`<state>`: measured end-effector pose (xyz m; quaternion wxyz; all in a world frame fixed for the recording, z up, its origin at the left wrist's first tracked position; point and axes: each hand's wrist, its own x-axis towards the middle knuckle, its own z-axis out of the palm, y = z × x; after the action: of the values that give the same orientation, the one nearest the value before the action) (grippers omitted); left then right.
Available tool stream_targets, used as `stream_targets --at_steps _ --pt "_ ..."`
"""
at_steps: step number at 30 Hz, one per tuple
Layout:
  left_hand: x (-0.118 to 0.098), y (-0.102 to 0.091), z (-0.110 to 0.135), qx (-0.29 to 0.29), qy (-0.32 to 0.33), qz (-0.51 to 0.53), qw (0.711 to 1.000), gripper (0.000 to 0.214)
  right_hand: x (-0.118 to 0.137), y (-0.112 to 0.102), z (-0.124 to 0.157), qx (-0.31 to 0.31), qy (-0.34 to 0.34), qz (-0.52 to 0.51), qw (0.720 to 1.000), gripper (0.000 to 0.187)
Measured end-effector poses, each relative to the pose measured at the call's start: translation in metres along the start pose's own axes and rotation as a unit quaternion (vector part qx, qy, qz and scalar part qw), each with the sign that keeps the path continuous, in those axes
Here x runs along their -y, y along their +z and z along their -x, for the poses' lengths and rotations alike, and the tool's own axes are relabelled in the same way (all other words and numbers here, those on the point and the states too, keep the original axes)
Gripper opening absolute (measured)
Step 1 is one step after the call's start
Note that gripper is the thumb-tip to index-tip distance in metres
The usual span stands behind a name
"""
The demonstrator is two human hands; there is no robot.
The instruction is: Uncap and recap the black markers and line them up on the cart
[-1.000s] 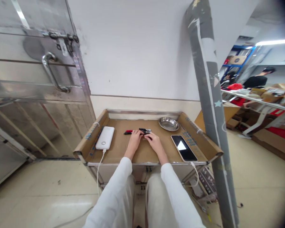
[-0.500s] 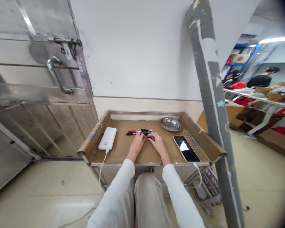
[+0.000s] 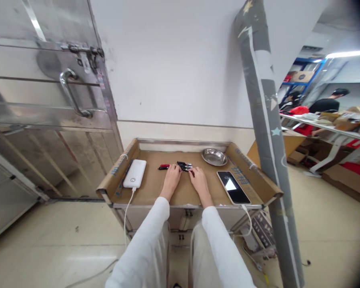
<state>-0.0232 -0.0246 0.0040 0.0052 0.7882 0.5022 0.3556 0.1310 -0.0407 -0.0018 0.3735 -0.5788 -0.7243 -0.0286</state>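
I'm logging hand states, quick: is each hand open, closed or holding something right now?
Left hand: fingers bent over the pens; grip cannot be told.
Right hand: fingers bent at the pens' right ends; grip cannot be told.

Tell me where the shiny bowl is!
In the head view, the metal bowl sits near the back right corner of the cardboard-lined tabletop, beyond the smartphone.

From the pens [image 3: 185, 164], we have a lane of bare cardboard [image 3: 184, 194] at 6 o'clock, between our left hand [image 3: 173, 177] and right hand [image 3: 198, 179]. At 12 we could pass as far as the rail [image 3: 184, 141]. The bowl [image 3: 215, 157] blocks us towards 2, the phone [image 3: 234, 188] at 4, the power bank [image 3: 135, 173] near 9.
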Motion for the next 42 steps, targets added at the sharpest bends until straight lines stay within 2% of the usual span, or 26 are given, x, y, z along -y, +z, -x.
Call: stream_targets --at_steps 4,8,11,14,20,23,27,31,34,38,42 --pt "-0.001 -0.004 0.007 -0.021 -0.027 -0.048 0.998 0.011 0.001 -0.002 0.000 -0.007 0.024 -0.007 1.000 0.025" --pt "-0.002 -0.008 0.016 -0.085 -0.116 -0.124 0.982 0.019 -0.003 0.000 0.001 -0.013 0.049 0.002 0.999 0.024" --pt "-0.001 -0.010 0.019 -0.125 -0.146 -0.129 0.973 0.024 -0.003 0.001 0.003 -0.020 0.054 0.006 0.998 0.024" --pt "-0.002 -0.012 0.020 -0.129 -0.155 -0.101 0.974 0.027 0.003 -0.002 0.004 -0.004 0.045 0.002 0.999 0.024" --pt "-0.004 -0.018 0.022 -0.122 -0.200 -0.100 0.967 0.028 0.019 -0.006 0.003 0.076 -0.045 -0.016 0.996 0.030" --pt "-0.003 -0.017 0.021 -0.114 -0.200 -0.120 0.966 0.025 0.019 -0.006 0.001 0.085 -0.038 -0.004 0.996 0.030" --pt "-0.001 -0.016 0.017 -0.076 -0.175 -0.053 0.980 0.020 0.014 -0.003 -0.001 0.061 -0.018 -0.049 0.997 0.028" --pt "-0.004 -0.019 0.015 -0.014 -0.075 0.084 0.994 0.020 0.006 0.003 -0.002 0.000 0.002 -0.154 0.988 0.036" --pt "-0.005 -0.018 0.013 0.010 -0.016 0.134 0.991 0.020 0.000 0.007 -0.002 0.008 -0.008 -0.194 0.981 0.036" --pt "-0.001 -0.011 0.009 -0.027 0.028 0.187 0.982 0.019 -0.002 0.007 -0.001 0.033 -0.017 -0.180 0.983 0.025" --pt "0.005 -0.004 0.005 -0.075 0.019 0.233 0.969 0.029 0.000 0.005 -0.001 0.035 -0.026 -0.177 0.983 0.022"
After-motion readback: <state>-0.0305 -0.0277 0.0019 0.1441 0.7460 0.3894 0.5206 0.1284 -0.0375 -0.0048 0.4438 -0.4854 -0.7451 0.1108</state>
